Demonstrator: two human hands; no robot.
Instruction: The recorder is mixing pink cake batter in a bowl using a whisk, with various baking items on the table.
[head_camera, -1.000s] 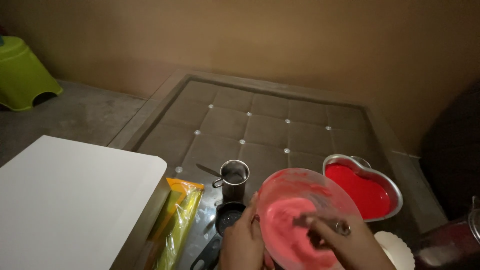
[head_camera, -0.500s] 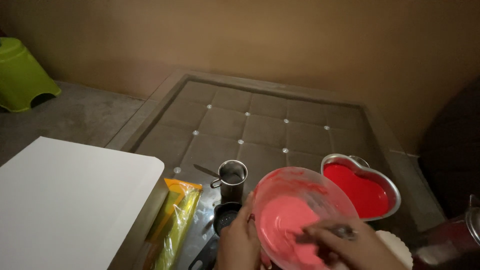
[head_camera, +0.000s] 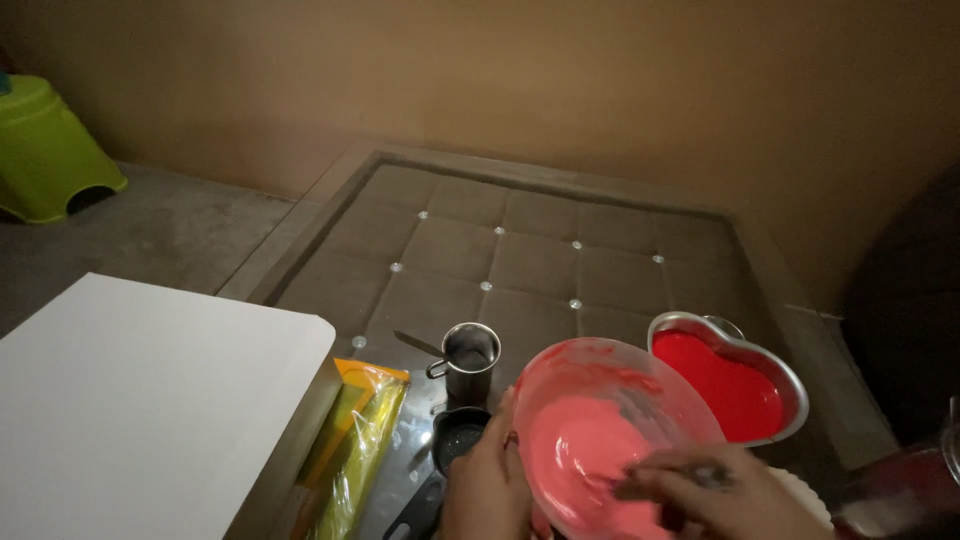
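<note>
The mixing bowl (head_camera: 610, 440) is a clear plastic one, smeared with pink batter and tilted toward the camera, held up over the dark glass table (head_camera: 540, 250) at the bottom of the view. The left hand (head_camera: 490, 480) is clamped on its near-left rim, fingers wrapped around the edge. The right hand (head_camera: 715, 490) is closed around some stirring tool inside the bowl; it's too blurry to say if that's a spoon or a spatula.

Things I'd worry about: the bowl is tipped a fair bit and only one hand has it, by a rim that looks batter-slick. A hard scrape could twist it loose or slop batter over the low side onto the table. Just beside it on the right sits the heart-shaped tin (head_camera: 730, 385), already holding red batter, so a bump from the bowl could shove it or spill it. The steel mug (head_camera: 470, 360) and the small black cup (head_camera: 458, 435) stand close to the left hand too, easy to knock with a wrist. The yellow packet (head_camera: 355, 440) lies next to the white board (head_camera: 140, 410), near enough to catch drips.
</note>
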